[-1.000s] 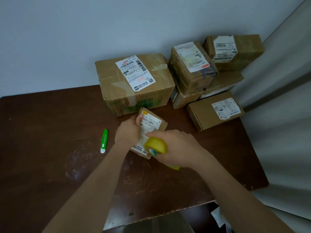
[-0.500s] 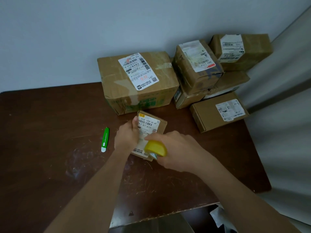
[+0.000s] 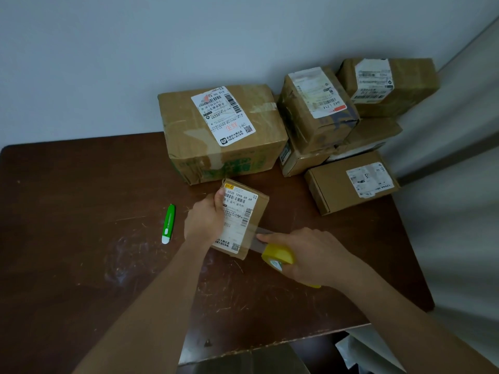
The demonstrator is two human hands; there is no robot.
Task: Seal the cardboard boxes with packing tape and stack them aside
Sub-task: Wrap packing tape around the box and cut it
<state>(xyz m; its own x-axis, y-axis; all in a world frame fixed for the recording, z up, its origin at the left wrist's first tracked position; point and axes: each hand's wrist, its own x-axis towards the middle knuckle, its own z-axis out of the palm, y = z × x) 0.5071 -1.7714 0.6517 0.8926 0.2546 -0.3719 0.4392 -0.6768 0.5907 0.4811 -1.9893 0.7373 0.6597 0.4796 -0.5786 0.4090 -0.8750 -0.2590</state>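
Fingers of the left hand (image 3: 205, 220) were curled round the left side of the small box (image 3: 244, 217), thumb laid flat on its white label, pinning it down. The right hand (image 3: 310, 257) gripped the yellow tape roll (image 3: 278, 256), fingers wrapped over it, index finger stretched along the clear strip (image 3: 256, 234) that ran from the roll onto the box's near right edge. That small box sat near the middle of the tabletop (image 3: 81, 265), slightly toward the far edge.

The tabletop was dark brown wood, heavily scratched and smudged with pale marks. A green cutter (image 3: 168, 224) lay left of the box, apart from it. Along the far edge stood a large taped box (image 3: 221, 133), touching the pale wall (image 3: 135, 49). In the far right corner sat a stack of boxes (image 3: 351, 103), with a flat box (image 3: 351, 182) in front of it near the right edge. A light curtain (image 3: 459, 184) hung beyond the right edge.

Most of the roll was hidden under the right hand. The stack's lower boxes were largely covered. Something pale below the near right corner was cut off and hard to make out.
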